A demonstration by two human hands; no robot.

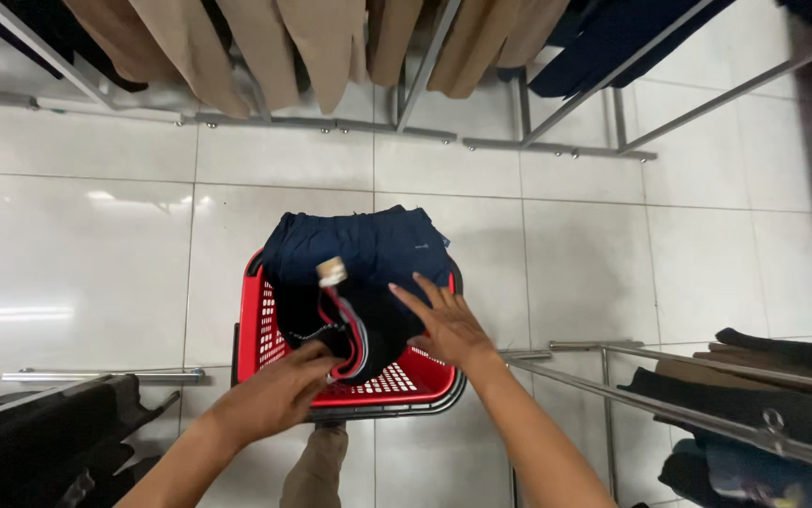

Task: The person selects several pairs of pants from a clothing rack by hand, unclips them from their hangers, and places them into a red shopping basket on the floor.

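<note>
White tiled floor (95, 263), red basket (260, 329), left hand (269, 395) gripping navy garment (368, 254), right hand (448, 329) spread open, beige tag (332, 272)

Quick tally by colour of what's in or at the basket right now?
Red basket: 1
Navy garments: 1 bundle, separate pieces cannot be told
Beige tag: 1
Hands at basket: 2, left hand and right hand
Total: 5

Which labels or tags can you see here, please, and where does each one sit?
Paper tag: small, beige, roughly rectangular, lying on the dark blue folded garment in the red basket.
Tiny pale label: on the garment's far right part, too small to describe.
No signs or screens.
</note>
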